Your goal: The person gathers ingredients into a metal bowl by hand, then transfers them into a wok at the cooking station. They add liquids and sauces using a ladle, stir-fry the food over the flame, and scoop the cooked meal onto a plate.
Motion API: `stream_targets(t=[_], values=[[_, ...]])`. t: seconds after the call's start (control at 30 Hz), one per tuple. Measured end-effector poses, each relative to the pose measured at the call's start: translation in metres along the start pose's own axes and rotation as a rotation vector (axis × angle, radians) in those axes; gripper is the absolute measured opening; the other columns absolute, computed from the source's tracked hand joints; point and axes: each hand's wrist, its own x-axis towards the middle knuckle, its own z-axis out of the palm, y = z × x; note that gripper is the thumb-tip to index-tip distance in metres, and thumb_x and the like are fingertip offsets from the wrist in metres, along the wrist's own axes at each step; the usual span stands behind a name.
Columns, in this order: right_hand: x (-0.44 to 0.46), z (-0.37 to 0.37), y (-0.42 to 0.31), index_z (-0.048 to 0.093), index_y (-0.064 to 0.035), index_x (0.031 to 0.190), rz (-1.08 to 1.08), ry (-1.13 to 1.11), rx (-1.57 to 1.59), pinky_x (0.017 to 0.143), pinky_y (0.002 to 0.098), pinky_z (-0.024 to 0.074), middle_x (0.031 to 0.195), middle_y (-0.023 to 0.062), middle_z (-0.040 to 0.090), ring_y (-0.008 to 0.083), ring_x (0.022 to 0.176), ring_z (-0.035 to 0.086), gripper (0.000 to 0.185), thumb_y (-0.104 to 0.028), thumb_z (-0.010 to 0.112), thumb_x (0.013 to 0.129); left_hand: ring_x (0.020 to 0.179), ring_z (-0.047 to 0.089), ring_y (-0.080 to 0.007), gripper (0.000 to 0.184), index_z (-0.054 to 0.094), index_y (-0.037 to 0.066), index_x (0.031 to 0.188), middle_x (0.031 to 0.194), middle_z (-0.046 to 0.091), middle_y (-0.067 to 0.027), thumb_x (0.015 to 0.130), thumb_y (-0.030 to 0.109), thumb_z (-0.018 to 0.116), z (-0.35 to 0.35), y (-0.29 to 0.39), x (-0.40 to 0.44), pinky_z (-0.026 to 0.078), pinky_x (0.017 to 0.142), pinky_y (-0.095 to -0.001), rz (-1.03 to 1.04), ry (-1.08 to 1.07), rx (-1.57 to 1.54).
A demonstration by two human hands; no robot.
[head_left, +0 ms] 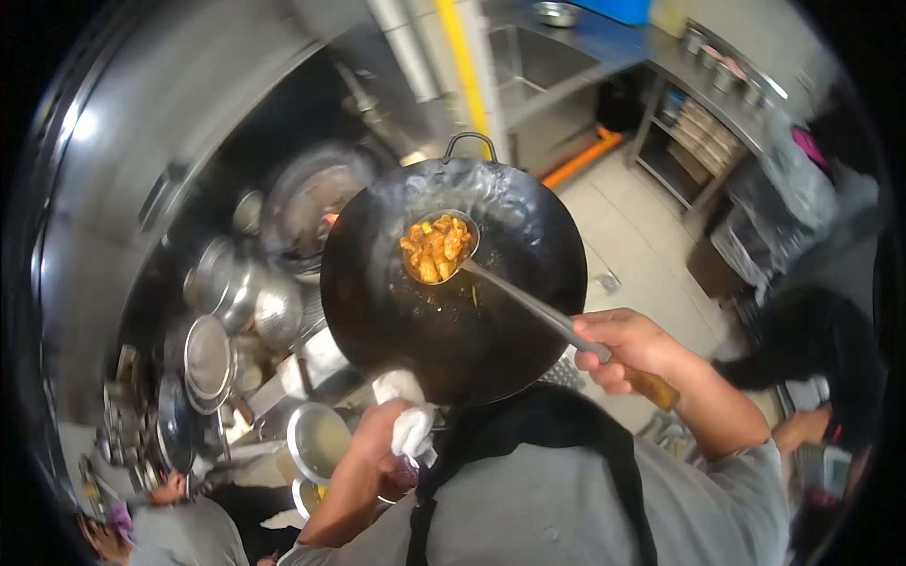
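Note:
A large black wok (510,330) is held up in front of my body. My left hand (379,429) grips its near rim through a white cloth (411,429). My right hand (628,349) is closed round the handle of a metal ladle (538,307), whose wooden end points down to the right. The bowl of the ladle is inside the wok, full of glossy orange-brown food pieces (438,250). A few small scraps and an oily sheen show on the wok's surface below it.
The burner (321,203) glows at the left behind the wok. Strainers (209,358) and a metal bowl (319,441) stand at the left. A sink (538,57) and a shelf (698,141) are behind. Other people are at the lower left and right.

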Motion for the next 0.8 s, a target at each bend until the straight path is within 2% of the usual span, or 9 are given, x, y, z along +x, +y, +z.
stream_targets(t=[0.03, 0.13, 0.23, 0.3, 0.33, 0.43, 0.53, 0.67, 0.8], values=[[-0.019, -0.010, 0.009, 0.054, -0.0090, 0.112, -0.015, 0.049, 0.014, 0.037, 0.0263, 0.0322, 0.068, 0.0034, 0.048, 0.0097, 0.045, 0.039, 0.020, -0.022, 0.050, 0.097, 0.059, 0.064, -0.0275, 0.027, 0.058, -0.003, 0.098, 0.077, 0.063, -0.0142, 0.083, 0.019, 0.052, 0.003, -0.007, 0.007, 0.053, 0.039, -0.0471, -0.068, -0.064, 0.106], [-0.047, -0.046, 0.048, 0.050, -0.0052, 0.129, -0.144, 0.218, -0.041, 0.038, 0.0233, 0.0289, 0.070, 0.0044, 0.050, 0.0081, 0.045, 0.039, 0.037, -0.023, 0.053, 0.096, 0.058, 0.063, -0.0238, 0.021, 0.060, 0.003, 0.092, 0.074, 0.064, -0.0117, 0.086, 0.020, 0.050, 0.051, -0.019, 0.027, 0.051, 0.043, -0.0387, -0.109, -0.200, 0.058], [-0.047, -0.097, 0.096, 0.050, -0.0008, 0.126, -0.213, 0.301, 0.103, 0.039, 0.0241, 0.0305, 0.068, 0.0039, 0.049, 0.0087, 0.045, 0.042, 0.036, -0.019, 0.055, 0.095, 0.058, 0.063, -0.0215, 0.017, 0.060, 0.008, 0.090, 0.075, 0.066, -0.0086, 0.088, 0.022, 0.049, 0.116, -0.041, 0.067, 0.049, 0.044, -0.0344, -0.160, -0.292, 0.112], [-0.056, -0.133, 0.122, 0.053, 0.0020, 0.108, -0.210, 0.348, 0.157, 0.035, 0.0275, 0.0355, 0.064, 0.0040, 0.048, 0.0109, 0.043, 0.043, 0.022, -0.011, 0.057, 0.091, 0.059, 0.062, -0.0203, 0.016, 0.060, 0.008, 0.087, 0.073, 0.064, -0.0074, 0.088, 0.020, 0.050, 0.163, -0.058, 0.090, 0.050, 0.046, -0.0341, -0.188, -0.361, 0.177], [-0.059, -0.151, 0.135, 0.053, 0.0020, 0.108, -0.233, 0.393, 0.196, 0.035, 0.0275, 0.0355, 0.064, 0.0040, 0.048, 0.0109, 0.043, 0.043, 0.022, -0.011, 0.057, 0.091, 0.059, 0.061, -0.0190, 0.015, 0.060, 0.007, 0.083, 0.070, 0.062, -0.0063, 0.088, 0.018, 0.050, 0.186, -0.067, 0.102, 0.050, 0.048, -0.0338, -0.195, -0.383, 0.188], [-0.071, -0.136, 0.175, 0.053, 0.0008, 0.091, -0.310, 0.487, 0.387, 0.035, 0.0273, 0.0365, 0.064, 0.0036, 0.048, 0.0109, 0.043, 0.044, 0.009, -0.006, 0.058, 0.088, 0.060, 0.062, -0.0192, 0.014, 0.059, 0.011, 0.083, 0.070, 0.062, -0.0044, 0.088, 0.019, 0.049, 0.204, -0.053, 0.118, 0.051, 0.051, -0.0339, -0.263, -0.495, 0.394], [-0.090, -0.136, 0.214, 0.053, 0.0009, 0.090, -0.380, 0.553, 0.538, 0.037, 0.0270, 0.0370, 0.065, 0.0038, 0.049, 0.0105, 0.045, 0.045, 0.010, -0.007, 0.058, 0.088, 0.061, 0.062, -0.0191, 0.014, 0.058, 0.013, 0.084, 0.073, 0.063, -0.0029, 0.089, 0.020, 0.048, 0.241, -0.062, 0.125, 0.051, 0.052, -0.0340, -0.299, -0.651, 0.515], [-0.095, -0.087, 0.240, 0.049, 0.0000, 0.117, -0.461, 0.672, 0.783, 0.038, 0.0253, 0.0341, 0.067, 0.0017, 0.047, 0.0085, 0.044, 0.041, 0.030, -0.008, 0.057, 0.088, 0.063, 0.061, -0.0197, 0.013, 0.058, 0.012, 0.088, 0.074, 0.062, -0.0044, 0.090, 0.020, 0.047, 0.250, -0.059, 0.172, 0.052, 0.055, -0.0356, -0.386, -0.601, 0.637], [-0.125, -0.036, 0.249, 0.045, -0.0016, 0.126, -0.559, 0.799, 0.909, 0.037, 0.0231, 0.0319, 0.067, 0.0003, 0.046, 0.0066, 0.043, 0.037, 0.039, -0.009, 0.055, 0.089, 0.062, 0.061, -0.0198, 0.011, 0.058, 0.012, 0.089, 0.074, 0.062, -0.0049, 0.088, 0.018, 0.049, 0.296, -0.064, 0.176, 0.052, 0.055, -0.0353, -0.493, -0.704, 0.776]])
